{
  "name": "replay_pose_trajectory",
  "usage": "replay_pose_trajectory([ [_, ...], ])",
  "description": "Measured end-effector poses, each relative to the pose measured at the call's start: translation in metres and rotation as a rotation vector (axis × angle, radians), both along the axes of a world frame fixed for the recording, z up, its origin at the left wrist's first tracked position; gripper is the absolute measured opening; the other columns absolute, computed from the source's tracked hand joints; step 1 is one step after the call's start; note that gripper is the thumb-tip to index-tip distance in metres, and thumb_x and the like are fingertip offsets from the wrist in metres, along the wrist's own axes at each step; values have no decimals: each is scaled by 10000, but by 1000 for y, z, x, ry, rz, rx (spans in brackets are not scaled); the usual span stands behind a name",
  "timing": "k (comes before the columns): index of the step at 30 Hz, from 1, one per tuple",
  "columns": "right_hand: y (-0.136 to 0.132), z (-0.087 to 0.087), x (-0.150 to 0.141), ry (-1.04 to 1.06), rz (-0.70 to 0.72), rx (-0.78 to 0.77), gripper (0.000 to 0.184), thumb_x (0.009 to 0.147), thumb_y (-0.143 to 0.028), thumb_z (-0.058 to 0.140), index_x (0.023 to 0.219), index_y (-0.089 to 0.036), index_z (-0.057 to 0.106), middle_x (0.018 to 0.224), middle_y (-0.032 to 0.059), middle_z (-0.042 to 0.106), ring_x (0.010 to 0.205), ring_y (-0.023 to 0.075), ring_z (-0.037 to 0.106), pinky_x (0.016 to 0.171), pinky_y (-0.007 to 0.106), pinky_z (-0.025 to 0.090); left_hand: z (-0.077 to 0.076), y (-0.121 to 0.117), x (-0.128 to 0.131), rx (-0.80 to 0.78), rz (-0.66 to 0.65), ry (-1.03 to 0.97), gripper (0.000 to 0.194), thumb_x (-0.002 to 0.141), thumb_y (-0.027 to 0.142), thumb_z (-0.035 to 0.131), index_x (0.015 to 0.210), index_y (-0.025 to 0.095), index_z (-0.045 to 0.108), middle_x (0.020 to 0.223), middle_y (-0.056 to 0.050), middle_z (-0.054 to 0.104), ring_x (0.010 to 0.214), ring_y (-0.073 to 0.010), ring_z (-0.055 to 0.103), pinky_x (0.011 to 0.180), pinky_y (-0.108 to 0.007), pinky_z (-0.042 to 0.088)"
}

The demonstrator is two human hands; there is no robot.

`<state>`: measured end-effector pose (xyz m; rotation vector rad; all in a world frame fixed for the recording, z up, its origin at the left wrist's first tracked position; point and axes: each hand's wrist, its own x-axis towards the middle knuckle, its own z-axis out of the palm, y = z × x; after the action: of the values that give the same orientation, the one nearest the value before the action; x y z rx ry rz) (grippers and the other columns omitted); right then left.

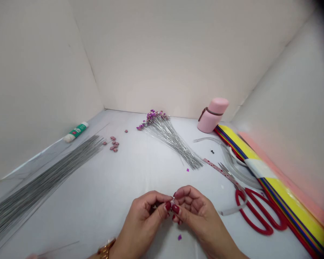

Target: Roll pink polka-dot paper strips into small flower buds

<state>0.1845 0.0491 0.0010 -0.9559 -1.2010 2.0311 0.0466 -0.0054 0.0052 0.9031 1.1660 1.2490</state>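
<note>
My left hand [147, 212] and my right hand [196, 212] meet near the front of the table, fingers closed in a pinch. Between the fingertips is a tiny pale, shiny piece [172, 202], mostly hidden, so its kind is unclear. A small purple scrap [179, 237] lies just below my hands, and another purple scrap [187, 169] lies beyond them. Further back rests a bundle of silvery wire stems [175, 142] with purple and pink tips [155, 116].
Loose grey wires [48, 180] lie at left, beside small pink pieces [115, 144] and a glue stick [77, 132]. At right are red-handled scissors [259, 212], a patterned ribbon [218, 169], coloured sheets [283, 201] and a pink flask [212, 115]. A blurred fingertip [32, 256] shows bottom left.
</note>
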Motion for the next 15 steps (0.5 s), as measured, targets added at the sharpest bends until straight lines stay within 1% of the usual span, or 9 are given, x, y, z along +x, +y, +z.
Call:
replay_pose_trajectory([
  [5, -1, 1, -1, 42, 32, 81, 162, 708, -206, 656, 794, -166, 524, 670, -14, 613, 603, 88, 571, 570, 198, 424, -2, 4, 0, -108, 5, -92, 129, 759, 204, 572, 740, 103, 650, 630, -26, 621, 602, -97, 518, 596, -203, 403],
  [9, -2, 2, 0, 37, 45, 133, 145, 717, -206, 648, 794, -160, 534, 658, -8, 619, 594, 87, 572, 572, 200, 429, -5, 6, 1, -181, -7, -217, 100, 748, 174, 578, 721, 97, 636, 602, -24, 610, 553, -80, 499, 557, -192, 381],
  [12, -2, 1, 1, 35, 40, 102, 154, 712, -212, 653, 789, -158, 530, 627, -20, 601, 570, 78, 558, 556, 191, 424, -3, 5, 2, -148, -17, -211, 92, 750, 162, 574, 702, 101, 624, 568, -20, 608, 544, -86, 514, 551, -196, 387],
  [15, -3, 0, -1, 13, 1, 27, 195, 694, -239, 668, 795, -162, 519, 573, -44, 559, 509, 62, 520, 493, 173, 399, 1, 3, 2, -43, -55, -125, 121, 780, 189, 543, 720, 112, 614, 586, -24, 618, 581, -106, 540, 579, -215, 406],
])
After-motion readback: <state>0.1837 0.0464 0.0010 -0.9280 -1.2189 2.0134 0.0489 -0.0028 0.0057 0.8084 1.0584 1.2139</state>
